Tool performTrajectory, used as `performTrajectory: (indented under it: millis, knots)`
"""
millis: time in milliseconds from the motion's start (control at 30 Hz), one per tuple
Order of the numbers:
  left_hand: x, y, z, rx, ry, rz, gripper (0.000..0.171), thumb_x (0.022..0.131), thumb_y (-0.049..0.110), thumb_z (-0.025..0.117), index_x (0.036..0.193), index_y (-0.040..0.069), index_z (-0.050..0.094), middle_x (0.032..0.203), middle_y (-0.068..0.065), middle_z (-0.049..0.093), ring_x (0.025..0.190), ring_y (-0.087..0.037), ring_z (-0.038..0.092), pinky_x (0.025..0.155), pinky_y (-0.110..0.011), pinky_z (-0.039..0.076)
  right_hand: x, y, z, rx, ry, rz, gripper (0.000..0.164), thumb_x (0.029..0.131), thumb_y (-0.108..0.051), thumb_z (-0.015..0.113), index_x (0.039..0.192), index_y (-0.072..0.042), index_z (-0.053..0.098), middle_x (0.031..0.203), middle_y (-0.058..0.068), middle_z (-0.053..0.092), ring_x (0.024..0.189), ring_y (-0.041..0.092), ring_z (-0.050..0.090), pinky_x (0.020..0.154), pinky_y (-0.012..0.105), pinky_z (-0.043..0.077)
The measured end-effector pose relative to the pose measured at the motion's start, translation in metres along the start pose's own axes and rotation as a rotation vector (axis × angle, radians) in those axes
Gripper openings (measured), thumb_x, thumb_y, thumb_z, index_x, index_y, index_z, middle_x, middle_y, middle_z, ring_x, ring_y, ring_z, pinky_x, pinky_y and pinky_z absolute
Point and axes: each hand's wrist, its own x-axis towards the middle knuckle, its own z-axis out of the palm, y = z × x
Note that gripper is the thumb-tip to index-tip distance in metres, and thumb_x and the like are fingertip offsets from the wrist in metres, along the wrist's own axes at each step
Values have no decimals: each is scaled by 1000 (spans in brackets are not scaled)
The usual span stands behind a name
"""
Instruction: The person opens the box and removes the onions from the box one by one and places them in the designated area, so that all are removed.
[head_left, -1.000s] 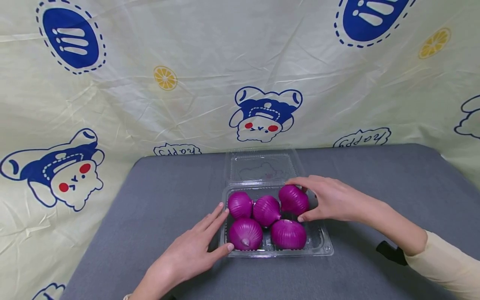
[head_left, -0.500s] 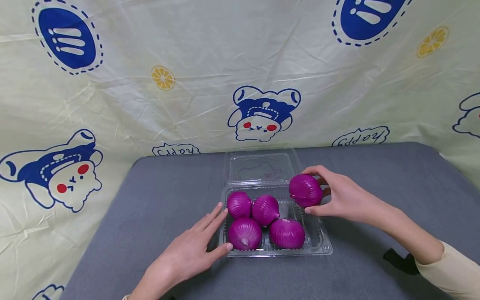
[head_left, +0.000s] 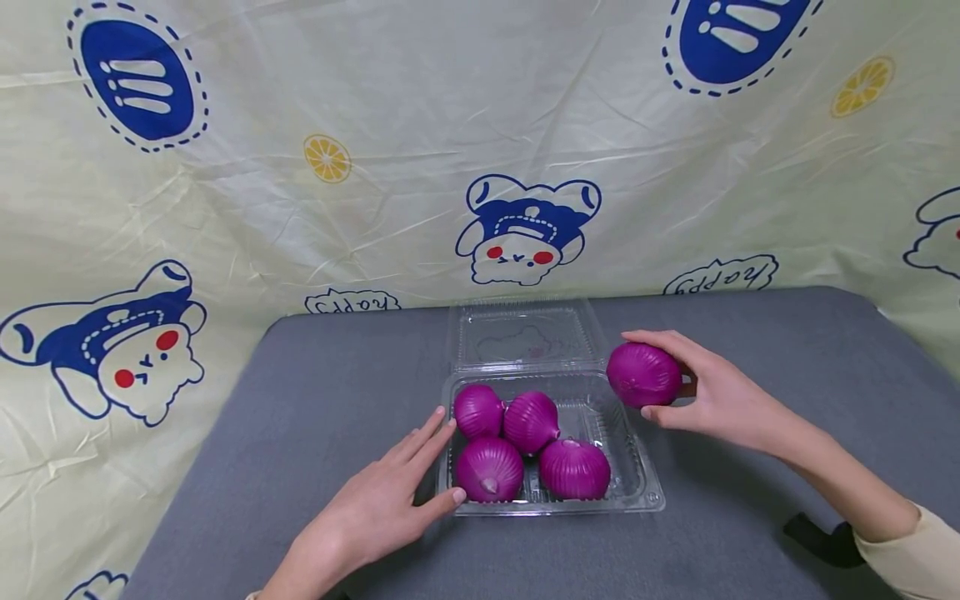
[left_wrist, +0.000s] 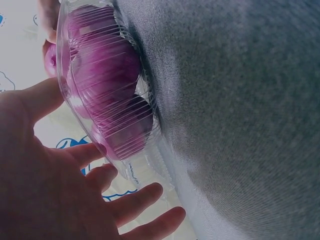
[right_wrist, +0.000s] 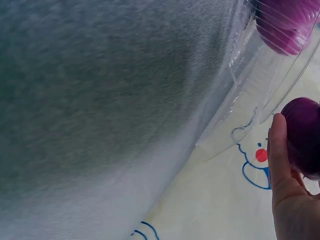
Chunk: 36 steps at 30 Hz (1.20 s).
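A clear plastic clamshell box [head_left: 639, 483] lies open on the grey table, its lid [head_left: 525, 333] folded back. Several purple onions [head_left: 532, 421] sit inside it. My right hand [head_left: 708, 390] grips one more purple onion [head_left: 643, 374] and holds it just right of the box's back corner, above the table. The right wrist view shows that onion [right_wrist: 304, 134] against my thumb. My left hand [head_left: 390, 500] lies flat with straight fingers against the box's left wall; in the left wrist view its fingers [left_wrist: 145, 200] spread beside the box [left_wrist: 102, 95].
The grey table [head_left: 750, 517] runs to both sides of the box. A cream cloth with blue cartoon prints [head_left: 525, 225] hangs behind and drapes at the left. A black strap [head_left: 821, 537] shows by my right sleeve.
My right hand has lifted one onion out of the box's back right corner and carried it rightward, past the rim. The left hand has stayed against the box.
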Motion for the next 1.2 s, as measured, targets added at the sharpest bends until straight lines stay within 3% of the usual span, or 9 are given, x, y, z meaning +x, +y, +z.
performTrajectory:
  millis: [433, 667, 833, 1000, 1200]
  knots:
    - [1, 0, 0, -3, -9, -9, 79, 90, 72, 46, 157, 39, 20, 162, 19, 10, 145, -22, 25, 105, -56, 37, -7, 27, -12, -131, 30, 162, 76, 74, -38, 87, 138, -18, 50, 122, 14, 59, 99, 32, 61, 68, 32, 55]
    - [2, 1, -1, -1, -13, -12, 79, 90, 72, 46, 157, 39, 20, 162, 19, 9, 146, -23, 25, 104, -56, 37, -9, 48, -16, -163, -19, 195, 80, 75, -40, 86, 137, -7, 49, 119, 20, 61, 100, 33, 61, 71, 33, 53]
    - [1, 1, 0, 0, -13, -9, 79, 90, 72, 46, 157, 39, 20, 162, 19, 9, 146, -23, 24, 104, -56, 37, -10, 61, -19, -139, -46, 224, 73, 79, -38, 83, 133, -3, 50, 116, 18, 61, 99, 32, 60, 70, 31, 53]
    - [1, 1, 0, -1, -12, -3, 79, 90, 72, 45, 157, 40, 19, 162, 20, 8, 146, -22, 24, 105, -55, 37, -12, 64, -21, -151, -59, 276, 66, 86, -39, 75, 132, 1, 50, 116, 19, 60, 97, 30, 59, 70, 34, 52]
    - [1, 0, 0, -3, -8, -8, 79, 90, 72, 46, 157, 40, 20, 161, 21, 8, 146, -23, 24, 105, -56, 36, -14, 59, -19, -188, -81, 262, 80, 84, -43, 77, 141, 0, 42, 129, 24, 50, 103, 35, 55, 71, 38, 52]
